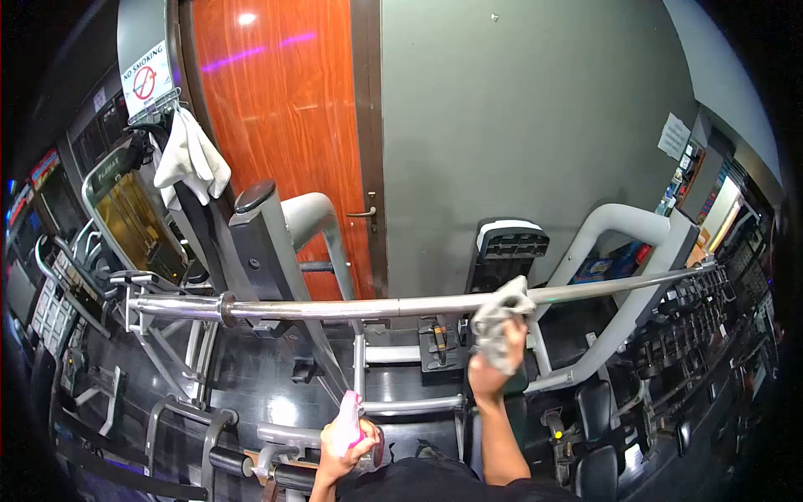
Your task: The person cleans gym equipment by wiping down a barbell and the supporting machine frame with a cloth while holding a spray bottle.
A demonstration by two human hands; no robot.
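Note:
A long metal barbell (360,309) lies across the rack in front of me, from the left to the far right. My right hand (495,368) is closed on a light grey cloth (500,328), which is wrapped over the bar right of its middle. Lower down, my left hand (345,448) grips a spray bottle (350,412) with a white and pink head. The bottle is below the bar and apart from it. Most of its body is hidden by my fingers.
Grey rack uprights (272,251) stand behind the bar. A white towel (191,155) hangs at the upper left, near a wooden door (284,125). Dumbbells (682,322) line a rack at the right. Black padded seats (595,410) stand at the lower right.

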